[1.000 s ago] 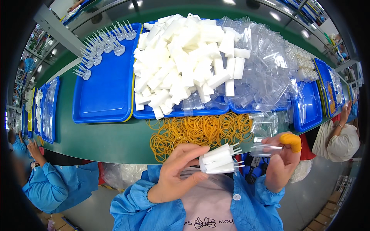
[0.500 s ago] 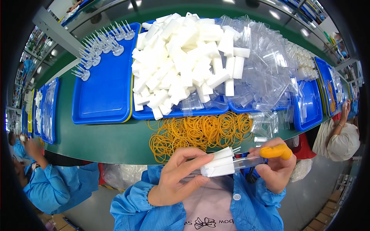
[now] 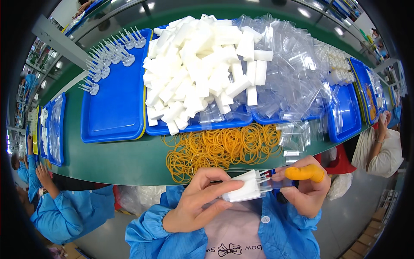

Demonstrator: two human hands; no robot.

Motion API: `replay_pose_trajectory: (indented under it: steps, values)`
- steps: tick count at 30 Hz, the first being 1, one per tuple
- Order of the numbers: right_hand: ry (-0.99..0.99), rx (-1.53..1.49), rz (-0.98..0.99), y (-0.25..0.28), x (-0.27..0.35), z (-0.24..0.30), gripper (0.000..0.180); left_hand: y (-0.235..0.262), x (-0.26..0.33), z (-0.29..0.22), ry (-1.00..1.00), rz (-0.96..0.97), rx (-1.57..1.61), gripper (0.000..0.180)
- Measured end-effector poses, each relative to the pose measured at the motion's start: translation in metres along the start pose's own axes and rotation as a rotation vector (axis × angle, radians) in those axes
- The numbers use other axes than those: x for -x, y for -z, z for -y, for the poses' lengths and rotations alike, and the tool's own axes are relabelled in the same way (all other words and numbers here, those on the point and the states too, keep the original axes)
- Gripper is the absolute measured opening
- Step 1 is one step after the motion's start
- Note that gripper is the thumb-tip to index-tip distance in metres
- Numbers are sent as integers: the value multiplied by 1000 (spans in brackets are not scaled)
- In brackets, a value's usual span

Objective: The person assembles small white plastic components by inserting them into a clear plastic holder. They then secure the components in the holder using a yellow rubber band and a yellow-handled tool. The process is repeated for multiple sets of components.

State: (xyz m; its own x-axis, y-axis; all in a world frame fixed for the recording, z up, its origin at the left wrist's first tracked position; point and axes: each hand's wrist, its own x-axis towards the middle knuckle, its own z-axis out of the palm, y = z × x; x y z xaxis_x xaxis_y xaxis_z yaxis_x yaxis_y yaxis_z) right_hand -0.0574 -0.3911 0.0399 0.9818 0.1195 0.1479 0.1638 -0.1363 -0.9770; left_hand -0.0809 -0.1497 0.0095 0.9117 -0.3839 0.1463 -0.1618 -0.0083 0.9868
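My left hand [image 3: 199, 198] grips a bundle of white foam blocks [image 3: 246, 186] in front of my chest, thumb underneath and fingers over the top. Thin clear prongs [image 3: 266, 186] stick out of the bundle's right end. In my right hand [image 3: 309, 185], a clear plastic sleeve [image 3: 282, 178] is pinched between thumb and fingers, close to the prong tips; its outline is faint. A yellow finger cot [image 3: 305, 173] covers one finger of that hand. Just beyond my hands lies a heap of yellow rubber bands [image 3: 215, 149] on the green table [image 3: 112, 162].
A blue tray [image 3: 113, 116] at left bears several clear pronged pieces [image 3: 105, 60]. Piled white foam blocks [image 3: 198, 64] and clear plastic sleeves [image 3: 293, 69] fill the middle trays. A small blue tray [image 3: 345, 114] stands at right. Co-workers in blue [image 3: 69, 211] and white [image 3: 379, 149] sit on either side.
The clear sleeve in my right hand has moved right, away from the foam bundle, uncovering more of the prongs. My left hand keeps its grip. The left co-worker's hand has shifted.
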Motion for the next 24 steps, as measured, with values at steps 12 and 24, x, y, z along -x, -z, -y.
replay_pose_trajectory:
  steps: [12, 24]
  values:
    - [49, 16, 115, 1, -3, -2, 29, -6, 2, 5, 23, -16, 18, 37]
    - [148, -3, 11, -9, -15, -22, 20, -9, 2, 29, 36, -253, 419, 44]
